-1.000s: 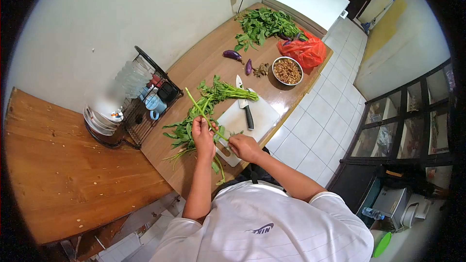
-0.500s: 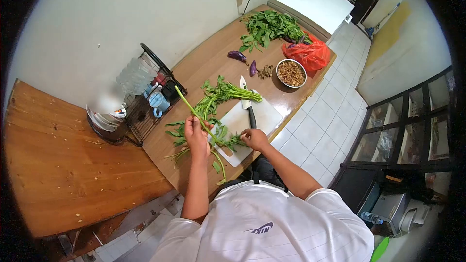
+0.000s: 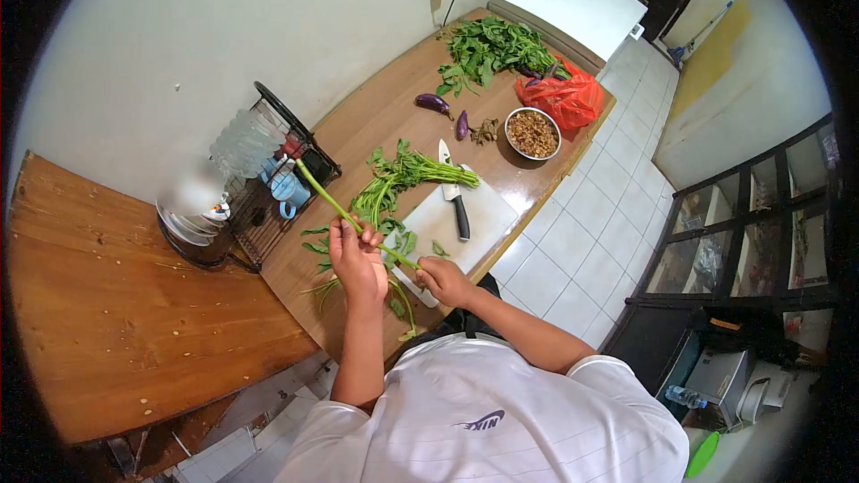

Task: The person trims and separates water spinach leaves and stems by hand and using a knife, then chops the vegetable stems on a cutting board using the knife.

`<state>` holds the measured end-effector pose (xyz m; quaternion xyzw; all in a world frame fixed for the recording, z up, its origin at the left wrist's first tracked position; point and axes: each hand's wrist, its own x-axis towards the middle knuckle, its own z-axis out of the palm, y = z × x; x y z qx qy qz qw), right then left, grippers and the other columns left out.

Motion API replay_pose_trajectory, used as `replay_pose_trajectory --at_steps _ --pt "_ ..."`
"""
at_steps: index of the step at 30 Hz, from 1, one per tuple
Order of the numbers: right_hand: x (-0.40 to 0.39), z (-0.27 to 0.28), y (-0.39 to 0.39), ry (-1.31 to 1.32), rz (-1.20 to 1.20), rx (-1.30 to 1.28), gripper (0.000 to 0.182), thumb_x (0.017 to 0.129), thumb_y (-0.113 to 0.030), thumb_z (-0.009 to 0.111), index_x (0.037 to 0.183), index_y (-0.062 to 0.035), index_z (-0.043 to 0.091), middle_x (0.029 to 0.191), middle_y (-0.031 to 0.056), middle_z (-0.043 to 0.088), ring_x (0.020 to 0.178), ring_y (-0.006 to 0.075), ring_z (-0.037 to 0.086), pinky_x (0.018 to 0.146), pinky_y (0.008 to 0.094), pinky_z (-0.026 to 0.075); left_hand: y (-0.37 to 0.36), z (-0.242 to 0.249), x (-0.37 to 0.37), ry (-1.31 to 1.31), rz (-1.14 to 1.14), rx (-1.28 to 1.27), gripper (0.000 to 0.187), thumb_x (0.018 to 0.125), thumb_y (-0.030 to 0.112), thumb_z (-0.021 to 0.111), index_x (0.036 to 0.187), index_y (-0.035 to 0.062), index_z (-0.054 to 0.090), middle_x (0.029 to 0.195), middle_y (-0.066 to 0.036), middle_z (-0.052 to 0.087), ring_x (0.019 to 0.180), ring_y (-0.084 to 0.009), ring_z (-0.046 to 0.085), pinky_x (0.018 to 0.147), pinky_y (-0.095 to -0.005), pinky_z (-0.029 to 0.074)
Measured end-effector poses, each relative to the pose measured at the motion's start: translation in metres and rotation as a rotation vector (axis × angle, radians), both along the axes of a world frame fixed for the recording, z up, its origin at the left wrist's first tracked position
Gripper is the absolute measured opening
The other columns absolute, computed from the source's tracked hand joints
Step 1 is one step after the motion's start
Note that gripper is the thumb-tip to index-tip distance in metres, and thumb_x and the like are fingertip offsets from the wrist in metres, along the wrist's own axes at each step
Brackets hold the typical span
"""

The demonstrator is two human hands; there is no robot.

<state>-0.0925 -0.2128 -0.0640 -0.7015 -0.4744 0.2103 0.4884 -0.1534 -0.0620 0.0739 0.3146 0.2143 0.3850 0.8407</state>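
Note:
A long green stem (image 3: 327,198) slants between my two hands. My left hand (image 3: 358,259) is closed round its middle, palm turned up. The stem's lower end is pinched in my right hand (image 3: 443,281), above the near edge of the white cutting board (image 3: 488,215). On the board lie a knife (image 3: 459,215) with a black handle and a loose leaf (image 3: 439,249). A bunch of leafy greens (image 3: 407,170) reaches from the table onto the board, under the knife blade. Loose leaves and thin stems (image 3: 324,291) lie beside and below my left hand.
Farther back on the wooden table (image 3: 376,107) are two eggplants (image 3: 433,104), a bowl (image 3: 533,134) of brown pieces, a red plastic bag (image 3: 573,98) and more greens (image 3: 492,49). A dish rack (image 3: 268,215) with cups and plates stands at the left.
My right hand has moved left and down onto the stem's lower end, away from the leafy part. A leaf now lies on the board. The stem's upper end has shifted left.

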Motion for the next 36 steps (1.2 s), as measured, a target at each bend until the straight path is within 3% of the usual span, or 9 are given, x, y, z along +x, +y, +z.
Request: replay_pose_trajectory --at_steps 5,15,21,23,30,32,36 --pt "0.003 -0.003 0.004 -0.172 -0.056 0.077 0.011 0.094 -0.013 0.055 0.09 -0.0033 0.051 0.079 0.0179 0.051 0.078 0.0404 0.053 0.069 0.0494 0.044 -0.014 0.016 -0.009 -0.073 0.026 0.016 0.012 0.105 0.019 0.053 0.108 0.0078 0.051 0.1 -0.001 0.052 0.075 -0.0092 0.043 0.063 -0.0243 0.037" --pt "0.002 0.004 0.003 -0.146 -0.068 0.237 0.011 0.091 -0.006 0.057 0.082 -0.0027 0.051 0.074 0.0156 0.049 0.072 0.037 0.051 0.064 0.045 0.042 -0.02 0.048 -0.024 -0.143 0.037 0.082 0.008 0.106 0.016 0.049 0.106 0.0086 0.049 0.1 -0.002 0.048 0.072 -0.0089 0.041 0.061 -0.0241 0.034" --pt "0.001 -0.01 -0.001 -0.161 -0.083 0.208 0.011 0.093 -0.008 0.056 0.083 -0.0031 0.053 0.074 0.0149 0.052 0.073 0.0364 0.054 0.064 0.044 0.044 -0.021 0.054 -0.025 -0.152 0.048 0.094 0.009 0.105 0.015 0.051 0.107 0.0071 0.049 0.099 -0.001 0.047 0.072 -0.0084 0.04 0.061 -0.0226 0.035" --pt "0.001 -0.016 -0.001 -0.159 -0.099 0.181 0.012 0.094 -0.015 0.056 0.087 -0.0051 0.055 0.073 0.0148 0.05 0.076 0.0345 0.054 0.066 0.0454 0.045 -0.02 0.053 -0.025 -0.153 0.048 0.096 0.009 0.105 0.015 0.051 0.108 0.0071 0.049 0.099 -0.001 0.047 0.072 -0.0084 0.04 0.061 -0.0227 0.035" --pt "-0.001 0.032 -0.022 -0.271 -0.163 0.153 0.013 0.096 -0.017 0.055 0.097 -0.0057 0.062 0.077 0.013 0.055 0.077 0.0339 0.057 0.067 0.0438 0.049 -0.004 0.045 -0.012 -0.061 0.013 0.179 0.007 0.105 0.014 0.049 0.11 0.0087 0.05 0.1 -0.001 0.048 0.073 -0.0077 0.04 0.062 -0.0224 0.035" --pt "0.001 0.048 -0.031 -0.414 -0.077 0.014 0.018 0.097 -0.025 0.054 0.097 -0.008 0.06 0.078 0.0127 0.057 0.082 0.0336 0.059 0.068 0.0462 0.048 0.002 0.04 -0.012 -0.041 -0.019 0.209 0.008 0.106 0.014 0.048 0.111 0.0082 0.05 0.101 0.0 0.05 0.073 -0.0071 0.04 0.062 -0.0218 0.035" --pt "0.004 0.041 -0.041 -0.395 0.044 -0.056 0.021 0.098 -0.028 0.052 0.096 -0.0081 0.059 0.077 0.012 0.058 0.079 0.0347 0.061 0.066 0.0474 0.048 0.011 0.036 -0.008 0.015 0.014 0.192 0.008 0.106 0.016 0.048 0.108 0.0082 0.051 0.096 0.001 0.05 0.071 -0.007 0.041 0.06 -0.0224 0.034"
